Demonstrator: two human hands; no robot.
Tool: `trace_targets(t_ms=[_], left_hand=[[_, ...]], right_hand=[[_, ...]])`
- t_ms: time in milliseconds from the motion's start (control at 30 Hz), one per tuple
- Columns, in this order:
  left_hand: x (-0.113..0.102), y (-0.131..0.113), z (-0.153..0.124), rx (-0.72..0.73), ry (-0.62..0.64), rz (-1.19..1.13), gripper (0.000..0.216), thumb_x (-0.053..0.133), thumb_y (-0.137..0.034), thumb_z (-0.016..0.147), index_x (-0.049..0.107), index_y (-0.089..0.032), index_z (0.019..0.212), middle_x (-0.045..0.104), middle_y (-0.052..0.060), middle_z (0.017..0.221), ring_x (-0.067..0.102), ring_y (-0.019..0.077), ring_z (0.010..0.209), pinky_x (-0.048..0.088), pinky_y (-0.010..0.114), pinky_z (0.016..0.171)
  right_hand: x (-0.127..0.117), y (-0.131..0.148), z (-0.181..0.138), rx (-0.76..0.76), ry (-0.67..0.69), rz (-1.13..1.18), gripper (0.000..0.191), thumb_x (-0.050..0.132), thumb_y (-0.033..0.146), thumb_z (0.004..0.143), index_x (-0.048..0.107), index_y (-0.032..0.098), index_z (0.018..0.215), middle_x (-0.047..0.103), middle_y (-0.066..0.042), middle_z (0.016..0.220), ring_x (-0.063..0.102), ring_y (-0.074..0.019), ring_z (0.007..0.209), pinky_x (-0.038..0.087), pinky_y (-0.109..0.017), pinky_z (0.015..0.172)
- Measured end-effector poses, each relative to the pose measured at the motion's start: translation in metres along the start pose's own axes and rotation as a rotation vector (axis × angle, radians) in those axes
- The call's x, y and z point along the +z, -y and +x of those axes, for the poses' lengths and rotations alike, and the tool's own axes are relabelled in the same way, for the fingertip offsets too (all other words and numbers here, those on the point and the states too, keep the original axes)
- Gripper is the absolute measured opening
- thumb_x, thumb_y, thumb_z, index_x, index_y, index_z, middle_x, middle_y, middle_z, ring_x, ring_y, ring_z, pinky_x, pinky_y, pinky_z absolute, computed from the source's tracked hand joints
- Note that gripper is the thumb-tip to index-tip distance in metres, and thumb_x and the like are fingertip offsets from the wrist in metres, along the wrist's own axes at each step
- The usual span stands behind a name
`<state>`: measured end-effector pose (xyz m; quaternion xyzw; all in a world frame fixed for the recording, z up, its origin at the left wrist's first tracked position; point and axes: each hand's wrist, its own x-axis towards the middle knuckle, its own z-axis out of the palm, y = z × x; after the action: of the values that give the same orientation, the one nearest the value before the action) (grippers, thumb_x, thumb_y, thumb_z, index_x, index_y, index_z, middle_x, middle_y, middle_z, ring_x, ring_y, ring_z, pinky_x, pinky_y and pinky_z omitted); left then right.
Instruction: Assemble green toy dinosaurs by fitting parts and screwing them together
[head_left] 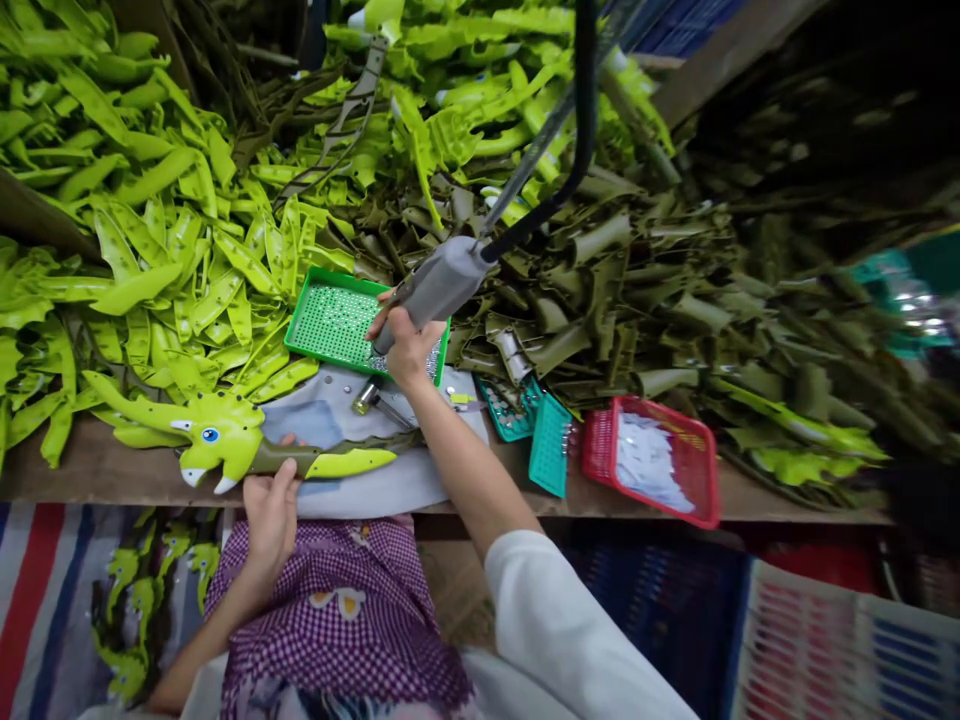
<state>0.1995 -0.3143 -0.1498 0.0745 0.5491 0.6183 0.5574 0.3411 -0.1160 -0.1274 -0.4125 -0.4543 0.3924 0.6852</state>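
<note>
My left hand (274, 505) grips the brown middle of a toy dinosaur grabber (223, 437). Its lime-green horned head, with a blue eye and open jaws, points left, and its tail end lies to the right over a grey cloth (420, 482). My right hand (409, 345) is wrapped around a grey power screwdriver (442, 280), which hangs from a black cord. The screwdriver's lower end is over a green perforated screw tray (330, 320); its tip is hidden by my hand. A small metal cylinder (365, 397) lies on the cloth just below.
Lime-green plastic parts (172, 230) are heaped at the left and back. Brown-green shell parts (600, 290) pile up at the right. Small teal trays (551, 445) and a red basket (705, 460) of white pieces line the bench edge. Assembled dinosaur toys (139, 600) lie below left.
</note>
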Motion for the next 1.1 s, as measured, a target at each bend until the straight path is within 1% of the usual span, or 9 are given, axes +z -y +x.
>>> trace_targets(t_ms=[167, 300, 433, 500, 567, 633, 733, 900, 1100], left_hand=[[-0.001, 0.001, 0.0, 0.0, 0.001, -0.027, 0.037, 0.08, -0.029, 0.065, 0.064, -0.017, 0.096, 0.071, 0.008, 0.103, 0.067, 0.0212, 0.098, 0.051, 0.041, 0.092], [-0.001, 0.001, 0.001, -0.008, 0.001, -0.026, 0.036, 0.08, -0.027, 0.065, 0.065, -0.016, 0.096, 0.071, 0.008, 0.105, 0.066, 0.0208, 0.098, 0.051, 0.039, 0.093], [0.0, 0.001, 0.001, 0.009, -0.004, -0.025, 0.034, 0.08, -0.026, 0.065, 0.064, -0.016, 0.095, 0.071, 0.008, 0.104, 0.066, 0.0202, 0.099, 0.051, 0.038, 0.093], [0.0, 0.001, 0.0, 0.01, 0.003, -0.026, 0.033, 0.079, -0.026, 0.065, 0.064, -0.015, 0.093, 0.071, 0.008, 0.102, 0.066, 0.0199, 0.099, 0.051, 0.037, 0.092], [0.001, 0.0, 0.0, 0.009, 0.013, -0.024, 0.032, 0.079, -0.026, 0.065, 0.064, -0.015, 0.091, 0.072, 0.008, 0.1, 0.066, 0.0196, 0.097, 0.052, 0.036, 0.09], [0.001, 0.0, 0.0, 0.012, 0.015, -0.021, 0.032, 0.08, -0.027, 0.065, 0.064, -0.014, 0.089, 0.072, 0.008, 0.097, 0.066, 0.0195, 0.096, 0.052, 0.036, 0.09], [0.002, 0.0, 0.0, 0.01, 0.009, -0.02, 0.033, 0.081, -0.028, 0.062, 0.064, -0.012, 0.086, 0.071, 0.008, 0.094, 0.067, 0.0199, 0.094, 0.052, 0.035, 0.087], [0.005, -0.002, -0.003, 0.0, 0.002, -0.018, 0.037, 0.084, -0.03, 0.055, 0.065, -0.011, 0.08, 0.071, 0.007, 0.085, 0.067, 0.0183, 0.083, 0.053, 0.029, 0.075], [0.004, -0.002, -0.003, 0.021, 0.022, -0.035, 0.035, 0.083, -0.028, 0.056, 0.066, -0.01, 0.081, 0.071, 0.007, 0.085, 0.066, 0.0168, 0.082, 0.051, 0.026, 0.072]], right_hand=[[-0.002, -0.002, -0.004, 0.0, 0.031, -0.035, 0.041, 0.061, 0.061, 0.068, 0.059, 0.02, 0.073, 0.052, 0.006, 0.047, 0.05, -0.0092, 0.036, 0.043, -0.024, 0.039], [-0.001, -0.002, -0.003, -0.03, 0.015, -0.066, 0.04, 0.06, 0.06, 0.07, 0.058, 0.021, 0.072, 0.053, 0.006, 0.048, 0.05, -0.0093, 0.037, 0.042, -0.024, 0.04], [-0.002, 0.024, -0.004, -0.105, -0.047, 0.032, 0.04, 0.06, 0.062, 0.07, 0.058, 0.022, 0.074, 0.052, 0.006, 0.045, 0.049, -0.0097, 0.035, 0.039, -0.023, 0.038], [-0.002, 0.044, -0.016, -0.154, -0.063, 0.136, 0.042, 0.06, 0.066, 0.069, 0.058, 0.024, 0.079, 0.05, 0.008, 0.044, 0.047, -0.01, 0.033, 0.037, -0.023, 0.035], [-0.001, 0.06, -0.038, -0.176, -0.005, 0.197, 0.049, 0.054, 0.075, 0.068, 0.058, 0.028, 0.082, 0.046, 0.009, 0.042, 0.045, -0.0109, 0.031, 0.036, -0.023, 0.033], [0.002, 0.068, -0.066, -0.126, 0.121, 0.175, 0.056, 0.047, 0.082, 0.066, 0.057, 0.029, 0.082, 0.044, 0.008, 0.042, 0.047, -0.0129, 0.033, 0.039, -0.025, 0.033], [0.009, 0.062, -0.101, 0.01, 0.256, 0.144, 0.056, 0.05, 0.081, 0.064, 0.056, 0.028, 0.08, 0.046, 0.006, 0.044, 0.054, -0.0159, 0.04, 0.046, -0.028, 0.038], [0.017, 0.04, -0.115, 0.043, 0.227, 0.293, 0.053, 0.055, 0.076, 0.064, 0.057, 0.025, 0.081, 0.047, 0.006, 0.043, 0.054, -0.0154, 0.04, 0.044, -0.027, 0.036], [0.019, 0.036, -0.12, 0.265, 0.298, 0.213, 0.066, 0.054, 0.082, 0.057, 0.058, 0.021, 0.083, 0.053, 0.004, 0.046, 0.053, -0.0133, 0.04, 0.045, -0.027, 0.04]])
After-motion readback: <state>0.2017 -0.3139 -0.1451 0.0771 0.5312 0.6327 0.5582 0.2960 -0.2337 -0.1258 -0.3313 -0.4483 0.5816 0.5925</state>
